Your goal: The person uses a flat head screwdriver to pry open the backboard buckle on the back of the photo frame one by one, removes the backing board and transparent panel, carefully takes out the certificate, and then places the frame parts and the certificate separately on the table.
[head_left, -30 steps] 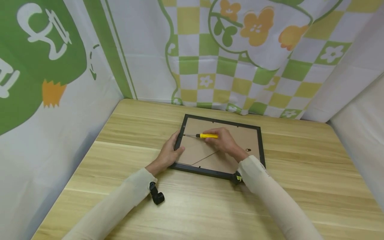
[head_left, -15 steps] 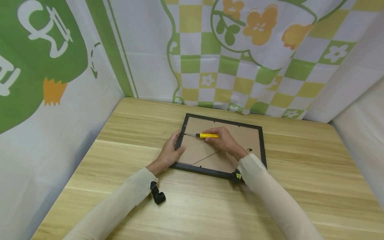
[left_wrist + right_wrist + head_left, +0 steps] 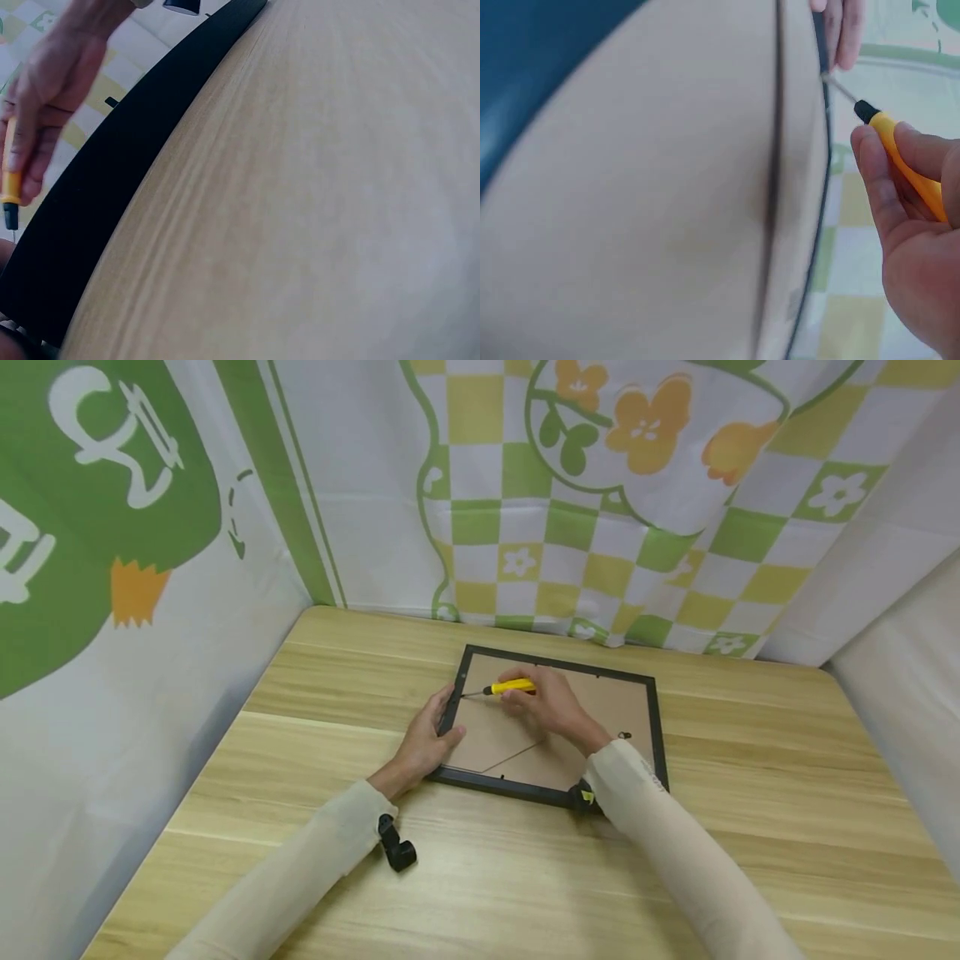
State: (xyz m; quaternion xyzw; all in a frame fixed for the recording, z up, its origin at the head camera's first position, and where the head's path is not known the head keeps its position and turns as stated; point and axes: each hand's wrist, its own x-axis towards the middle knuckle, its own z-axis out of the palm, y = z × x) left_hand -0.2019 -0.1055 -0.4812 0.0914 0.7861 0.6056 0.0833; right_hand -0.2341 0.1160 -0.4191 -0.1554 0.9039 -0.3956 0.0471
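A black picture frame [image 3: 517, 789] lies face down on the table, its brown backing board [image 3: 592, 693] upward. My left hand [image 3: 422, 743] grips the frame's left side, thumb over the backing and fingers along the outer edge. In my right hand [image 3: 557, 703] I hold a yellow screwdriver [image 3: 513, 686] with a black collar, pinched between thumb and fingers. Its thin shaft points left, and the tip meets a small dark tab at the frame's left inner edge. The right wrist view shows the screwdriver [image 3: 911, 169] tilted, its tip at the frame edge near the left hand's fingers [image 3: 850, 34].
Several small dark tabs line the frame's inner edges, and a metal hanging ring [image 3: 624, 736] sits on the backing's right. A slanting slit crosses the board. Around it spreads the wooden table [image 3: 765, 793], with patterned curtains [image 3: 577, 560] behind and at the sides.
My right hand has shifted slightly left and up, and the screwdriver's handle now tilts upward instead of lying nearly level. The left hand keeps its grip; the frame stays put.
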